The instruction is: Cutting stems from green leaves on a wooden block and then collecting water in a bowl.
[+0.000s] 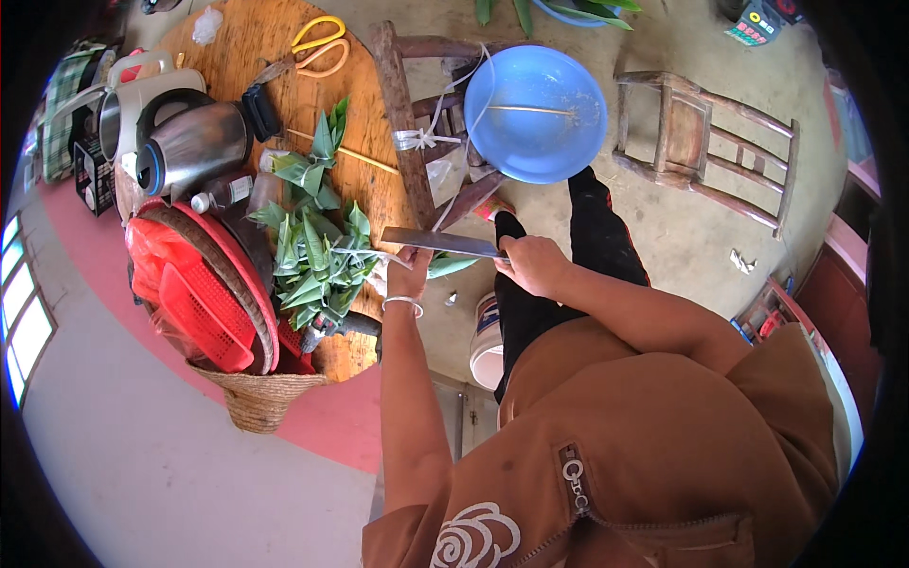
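My right hand (535, 266) is closed round the handle of a broad-bladed knife (440, 241), its blade reaching left above my other hand. My left hand (407, 275), with a pale bracelet at the wrist, is closed on long green leaves (451, 267) just under the blade; its fingertips are partly hidden by the knife. Pale strips or stems run from that hand toward a heap of leaves (317, 251) on the edge of the wooden table (365, 85). Whether the blade touches the leaves I cannot tell.
Scissors (322, 47), a steel kettle (194, 142) and red baskets (204, 308) crowd the table. Past my hands, a blue basin (535, 114) with a thin stick rests on a wooden chair (417, 180). Another chair (705, 142) lies right; a white bucket (487, 364) stands beside my leg.
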A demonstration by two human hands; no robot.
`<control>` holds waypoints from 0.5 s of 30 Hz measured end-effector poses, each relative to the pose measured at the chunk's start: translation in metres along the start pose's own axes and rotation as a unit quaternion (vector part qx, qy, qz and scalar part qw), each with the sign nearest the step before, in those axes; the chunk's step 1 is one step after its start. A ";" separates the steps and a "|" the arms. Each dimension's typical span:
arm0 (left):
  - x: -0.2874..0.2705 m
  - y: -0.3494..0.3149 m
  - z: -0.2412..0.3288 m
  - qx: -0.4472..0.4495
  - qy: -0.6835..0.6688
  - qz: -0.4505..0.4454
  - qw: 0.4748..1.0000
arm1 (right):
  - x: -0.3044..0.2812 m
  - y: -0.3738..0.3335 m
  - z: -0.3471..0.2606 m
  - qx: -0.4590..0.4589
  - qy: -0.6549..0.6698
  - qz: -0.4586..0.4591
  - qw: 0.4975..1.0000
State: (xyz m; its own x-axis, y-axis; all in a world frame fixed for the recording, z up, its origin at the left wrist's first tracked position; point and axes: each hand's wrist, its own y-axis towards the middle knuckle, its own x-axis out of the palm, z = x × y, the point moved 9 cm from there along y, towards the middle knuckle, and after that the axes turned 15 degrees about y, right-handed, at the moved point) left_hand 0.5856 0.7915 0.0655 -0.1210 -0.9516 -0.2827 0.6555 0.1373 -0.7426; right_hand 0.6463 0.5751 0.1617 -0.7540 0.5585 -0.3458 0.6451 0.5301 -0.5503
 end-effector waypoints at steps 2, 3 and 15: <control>0.002 0.001 0.001 -0.025 0.008 0.002 1.000 | -0.003 0.000 -0.003 0.001 0.004 0.010 1.000; 0.000 0.001 -0.002 -0.051 0.018 0.009 0.999 | 0.001 0.005 -0.002 0.005 0.003 0.012 1.000; 0.005 -0.003 0.004 -0.011 0.037 0.033 0.999 | 0.010 0.015 -0.001 0.007 0.006 0.007 1.000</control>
State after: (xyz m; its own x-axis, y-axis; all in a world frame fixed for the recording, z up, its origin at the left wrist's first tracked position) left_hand 0.5859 0.7852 0.0681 -0.1337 -0.9176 -0.3743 0.6470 0.2052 -0.7343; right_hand 0.6485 0.5889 0.1506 -0.7437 0.5728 -0.3446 0.6534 0.5140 -0.5557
